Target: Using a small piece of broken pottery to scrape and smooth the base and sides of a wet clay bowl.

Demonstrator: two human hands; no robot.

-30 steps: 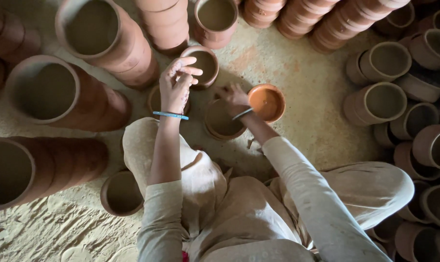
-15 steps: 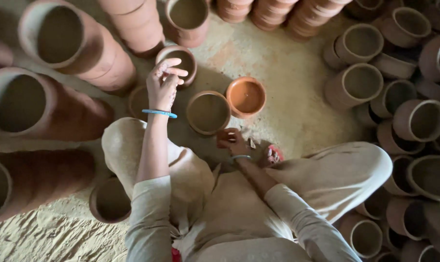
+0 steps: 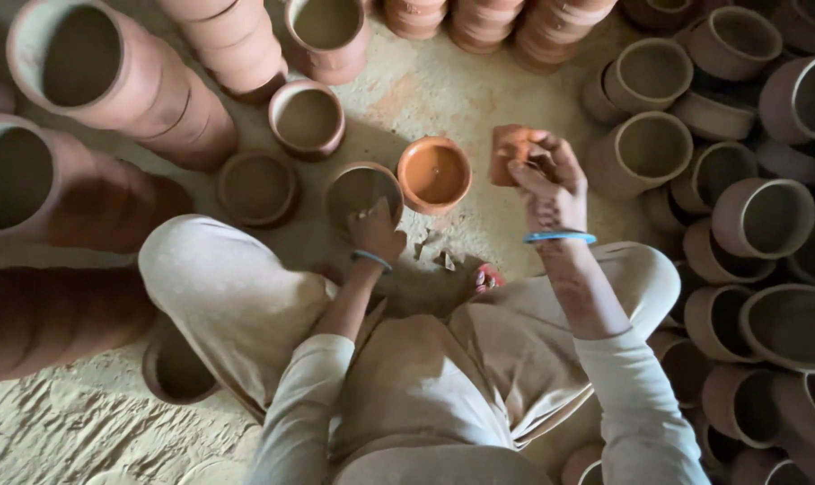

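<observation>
**kilnrat:** Terracotta wall to wall. What's the right hand got?

**mudlark:** A small flat orange clay piece, pinched between thumb and curled fingers and held up off the floor, just right of the orange bowl. The hand is closed on it, not tightly, going by how the fingers sit.

**kilnrat:** And the left hand?

**mudlark:** It's down on the near rim of a dull brown pot, just left of the bowl, fingers bent over the edge. I can't tell if it's gripping the rim or only resting there.

**kilnrat:** Risks?

**mudlark:** My guess is the piece slips. It's thin and dusty and only pinched at one side, so a drop would land it on the bowl or the hard floor and chip it. There are already a few small chips lying near the knees. Pressing on the pot's rim could also tip it or crack the lip. An elbow swinging wide would hit the pots packed in close on the right.

**kilnrat:** Textures?

**mudlark:** All matte, dry and chalky. The bowl is smooth and a brighter orange, shallow and round. The pots are straight-sided cylinders with rolled rims. The stacks on the far left lie on their sides, nested. The floor is sandy and gritty.
</observation>
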